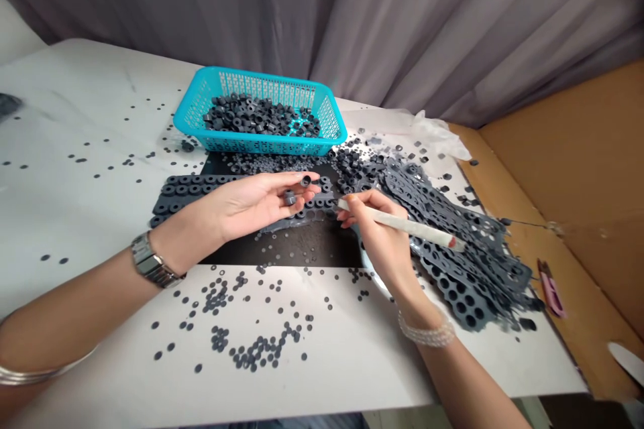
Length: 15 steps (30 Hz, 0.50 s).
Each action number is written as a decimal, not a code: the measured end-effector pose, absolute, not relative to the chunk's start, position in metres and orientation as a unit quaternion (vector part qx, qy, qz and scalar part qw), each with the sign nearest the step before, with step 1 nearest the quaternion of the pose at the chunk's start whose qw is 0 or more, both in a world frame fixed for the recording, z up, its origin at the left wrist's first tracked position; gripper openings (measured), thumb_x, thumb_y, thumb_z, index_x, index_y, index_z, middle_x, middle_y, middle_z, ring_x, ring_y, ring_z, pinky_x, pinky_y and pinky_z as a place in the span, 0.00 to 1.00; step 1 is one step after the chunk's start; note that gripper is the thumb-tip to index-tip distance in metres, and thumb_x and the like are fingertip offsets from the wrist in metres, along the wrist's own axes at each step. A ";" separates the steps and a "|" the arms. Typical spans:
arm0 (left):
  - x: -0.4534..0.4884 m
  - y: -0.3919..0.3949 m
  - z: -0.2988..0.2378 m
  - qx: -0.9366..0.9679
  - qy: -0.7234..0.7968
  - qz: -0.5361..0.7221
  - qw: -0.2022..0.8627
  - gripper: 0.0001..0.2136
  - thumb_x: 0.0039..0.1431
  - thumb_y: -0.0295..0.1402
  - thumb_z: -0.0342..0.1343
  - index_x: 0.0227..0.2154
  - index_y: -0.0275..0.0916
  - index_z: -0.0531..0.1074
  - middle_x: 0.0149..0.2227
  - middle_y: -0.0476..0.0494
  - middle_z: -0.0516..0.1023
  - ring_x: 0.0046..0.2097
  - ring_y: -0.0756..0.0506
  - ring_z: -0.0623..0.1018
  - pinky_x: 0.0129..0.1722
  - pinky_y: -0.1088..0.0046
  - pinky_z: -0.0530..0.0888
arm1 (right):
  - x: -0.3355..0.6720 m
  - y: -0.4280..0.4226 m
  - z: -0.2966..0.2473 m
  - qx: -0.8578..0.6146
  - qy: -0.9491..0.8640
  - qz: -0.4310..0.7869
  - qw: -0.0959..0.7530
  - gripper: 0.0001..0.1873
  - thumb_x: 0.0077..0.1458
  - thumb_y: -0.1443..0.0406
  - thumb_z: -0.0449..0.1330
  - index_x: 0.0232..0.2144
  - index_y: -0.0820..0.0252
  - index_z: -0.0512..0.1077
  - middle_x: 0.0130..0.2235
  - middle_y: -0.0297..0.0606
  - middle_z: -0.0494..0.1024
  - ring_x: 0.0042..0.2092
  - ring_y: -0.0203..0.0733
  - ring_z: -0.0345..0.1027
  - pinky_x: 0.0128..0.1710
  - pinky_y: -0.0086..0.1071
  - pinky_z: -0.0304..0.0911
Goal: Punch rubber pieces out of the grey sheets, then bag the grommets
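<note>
My left hand (256,204) is turned palm up above a dark moulded rubber sheet (188,191) with rows of round raised parts. Its fingers hold small dark rubber rings, one rubber ring (305,181) by the fingertips and another lower down against the fingers. My right hand (377,228) is closed around a pale, stick-like tool (402,222) with a reddish mark at its rear end. The tool's tip points left, close to the sheet's right end and apart from the left hand. Beneath the sheet lies a black mat (302,246).
A turquoise basket (261,141) with many dark rubber rings stands behind the mat. Punched rubber sheets (453,234) are heaped at right. Small black discs (261,352) are scattered over the white table (100,214). A pink-handled cutter (552,289) lies on cardboard (568,174) at right.
</note>
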<state>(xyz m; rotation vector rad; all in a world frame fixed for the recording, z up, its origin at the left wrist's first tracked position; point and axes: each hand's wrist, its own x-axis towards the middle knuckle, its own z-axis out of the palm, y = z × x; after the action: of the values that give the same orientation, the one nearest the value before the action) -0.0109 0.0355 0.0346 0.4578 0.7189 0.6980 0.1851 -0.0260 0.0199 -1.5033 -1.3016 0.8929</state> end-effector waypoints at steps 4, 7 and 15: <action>-0.008 0.033 0.037 0.194 0.361 0.340 0.846 0.06 0.60 0.24 0.53 0.35 0.29 0.76 0.36 0.38 0.77 0.40 0.48 0.77 0.40 0.76 0.77 | 0.182 -0.028 0.021 -0.603 -0.532 0.373 0.463 0.12 0.57 0.58 0.58 0.28 0.59 0.72 0.27 0.36 0.77 0.29 0.39 0.71 0.31 0.31 0.66; -0.008 0.033 0.035 0.187 0.371 0.352 0.839 0.08 0.61 0.28 0.53 0.29 0.30 0.74 0.32 0.40 0.74 0.37 0.49 0.76 0.34 0.77 0.76 | 0.177 -0.029 0.020 -0.591 -0.535 0.394 0.458 0.12 0.57 0.57 0.58 0.28 0.59 0.72 0.28 0.36 0.77 0.29 0.39 0.71 0.31 0.31 0.66; -0.013 0.030 0.039 0.548 0.481 0.272 0.628 0.11 0.58 0.25 0.51 0.39 0.37 0.77 0.24 0.49 0.68 0.25 0.52 0.65 0.24 0.76 0.60 | 0.168 -0.028 0.007 -0.596 -0.598 0.383 0.376 0.14 0.59 0.57 0.56 0.27 0.58 0.71 0.27 0.35 0.78 0.28 0.39 0.71 0.29 0.30 0.63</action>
<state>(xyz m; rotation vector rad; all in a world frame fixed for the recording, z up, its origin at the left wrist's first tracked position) -0.0134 0.0295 0.0390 1.2560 1.1015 0.6228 0.1680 -0.0281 0.0069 -1.5239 -1.5292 0.9810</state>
